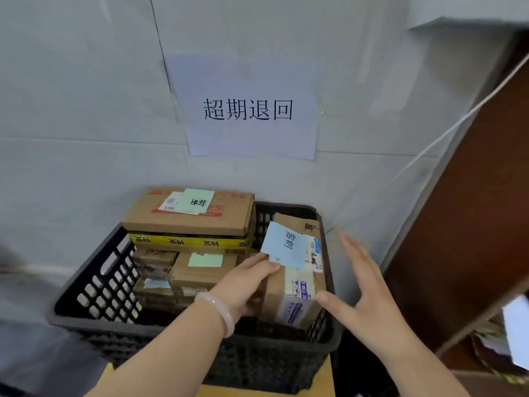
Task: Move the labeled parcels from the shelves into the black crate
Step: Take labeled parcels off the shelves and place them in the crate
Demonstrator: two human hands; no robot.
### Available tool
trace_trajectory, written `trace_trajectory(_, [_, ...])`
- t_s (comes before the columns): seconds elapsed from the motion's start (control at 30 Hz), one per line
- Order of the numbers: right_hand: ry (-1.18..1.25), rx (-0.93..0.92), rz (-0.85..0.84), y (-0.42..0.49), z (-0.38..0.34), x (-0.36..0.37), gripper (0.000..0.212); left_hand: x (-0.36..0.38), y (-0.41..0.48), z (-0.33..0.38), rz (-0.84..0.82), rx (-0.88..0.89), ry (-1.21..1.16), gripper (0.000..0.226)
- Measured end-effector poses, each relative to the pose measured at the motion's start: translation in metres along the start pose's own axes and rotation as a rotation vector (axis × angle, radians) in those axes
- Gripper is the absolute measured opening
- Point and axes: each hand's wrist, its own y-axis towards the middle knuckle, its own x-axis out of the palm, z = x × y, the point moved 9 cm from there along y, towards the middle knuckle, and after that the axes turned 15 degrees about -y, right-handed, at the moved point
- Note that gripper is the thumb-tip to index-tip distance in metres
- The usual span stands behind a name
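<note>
A black crate (94,282) is set on the floor against a pale wall, and its latticed left side is seen first. At the back left of the crate a flat brown box (183,222) with a green note (197,201) is stacked on a box with yellow tape (186,242), so that the top box stands above the rim. In front of that stack, lower in the crate, several smaller boxes are packed together, one of them marked with a second green note (205,259). On the wall above, a sheet of paper (249,110) printed with four large characters is stuck. The left hand (243,285), with a pale bracelet (220,310) at the wrist, is reached into the crate, and the left edge of a parcel (294,296) is gripped by it: the fingers are laid together over the top face beside a blue note (286,245), while the thumb is tucked down the side and partly hidden. The parcel is held tilted in the right part of the crate, close to the right wall. The right hand (369,296) is held outside that wall with the fingers straight and together, clear of the parcel; only the thumb tip is placed at the near right corner. At the far right a brown wooden panel (472,224) is seen.
</note>
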Motion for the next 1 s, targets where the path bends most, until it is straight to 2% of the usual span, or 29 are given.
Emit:
trace_trajectory(0.07, [-0.014,0.018,0.005,0.002,0.004,0.003,0.094,-0.004,0.010,-0.005,0.026,-0.033,0.041,0.022])
trace_trajectory(0.13, [-0.004,0.043,0.000,0.004,0.007,0.008,0.093,-0.006,0.021,-0.007,0.055,-0.053,0.081,0.027])
trace_trajectory(0.27, [0.025,0.056,0.020,0.006,0.013,0.012,0.087,-0.009,0.046,-0.006,0.077,-0.021,0.133,0.025])
trace_trajectory(0.43, [0.021,0.094,0.030,0.007,0.029,0.016,0.086,-0.013,0.077,-0.014,0.100,-0.078,0.072,0.041])
trace_trajectory(0.5, [0.002,0.103,0.018,0.008,0.033,0.021,0.086,-0.014,0.084,-0.013,0.117,-0.040,0.127,0.032])
trace_trajectory(0.63, [-0.085,0.091,-0.091,0.011,0.032,0.038,0.083,-0.022,0.101,-0.031,0.123,-0.061,0.451,0.044])
trace_trajectory(0.73, [-0.148,0.096,-0.159,0.014,0.030,0.048,0.085,-0.025,0.105,-0.034,0.117,-0.060,0.512,0.035])
trace_trajectory(0.8, [-0.171,0.086,-0.161,0.015,0.027,0.051,0.085,-0.022,0.103,-0.027,0.084,0.000,0.542,0.043])
trace_trajectory(0.87, [-0.182,0.093,-0.157,0.015,0.028,0.052,0.083,-0.015,0.098,-0.020,-0.008,0.115,0.631,0.068])
trace_trajectory(0.93, [-0.180,0.105,-0.147,0.015,0.030,0.052,0.081,-0.002,0.084,-0.008,-0.090,0.280,0.758,0.094])
trace_trajectory(1.0, [-0.172,0.109,-0.138,0.015,0.030,0.051,0.080,0.013,0.068,0.009,-0.091,0.485,0.980,0.104])
